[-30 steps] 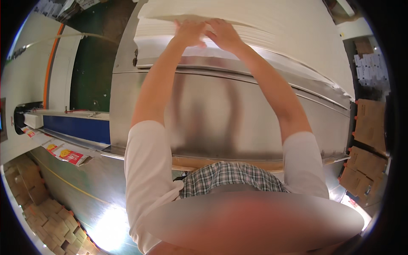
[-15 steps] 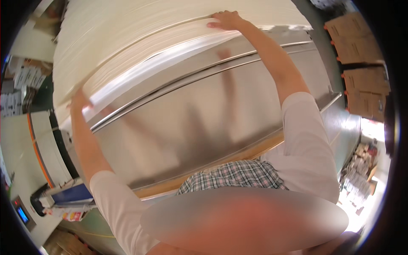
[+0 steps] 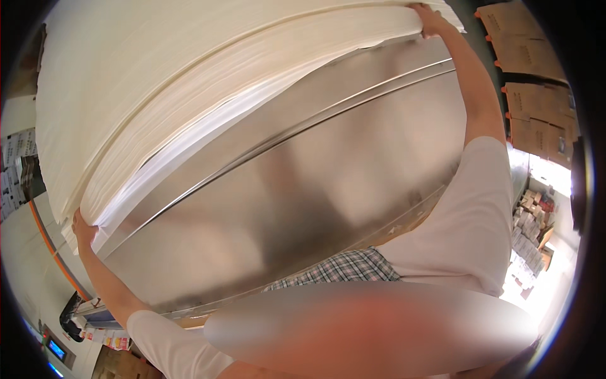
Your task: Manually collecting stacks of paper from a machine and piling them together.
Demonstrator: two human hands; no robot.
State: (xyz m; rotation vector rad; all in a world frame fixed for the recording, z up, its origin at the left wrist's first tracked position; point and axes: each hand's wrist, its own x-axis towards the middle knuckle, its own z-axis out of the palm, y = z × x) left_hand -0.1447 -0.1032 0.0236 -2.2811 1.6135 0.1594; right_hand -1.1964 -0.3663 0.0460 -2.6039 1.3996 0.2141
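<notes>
A thick pile of large cream-coloured sheets [image 3: 208, 82], seemingly paper, bows along its near edge above a shiny metal table [image 3: 353, 151]. At the pile's left near corner, my left hand [image 3: 83, 228] is closed round the edge of a thick bundle. My right hand [image 3: 432, 20] grips the bundle's far right corner, with the fingers over its edge. Both arms are stretched wide apart. Whiter sheets [image 3: 208, 120] show along the underside of the bundle. The fingertips under the sheets are partly hidden.
A raised metal strip [image 3: 284, 136] crosses the table. Brown cartons [image 3: 540, 114] are stacked at the right. Heaped packages [image 3: 530, 227] lie farther down that side. At the lower left stands a machine with a small lit screen [image 3: 57, 348]. A checked cloth [image 3: 344, 266] lies against my front.
My right hand has moved right to the bundle's corner and closed on it. My left hand has moved down and left along with the left corner. The near layers now stand apart as a bundle.
</notes>
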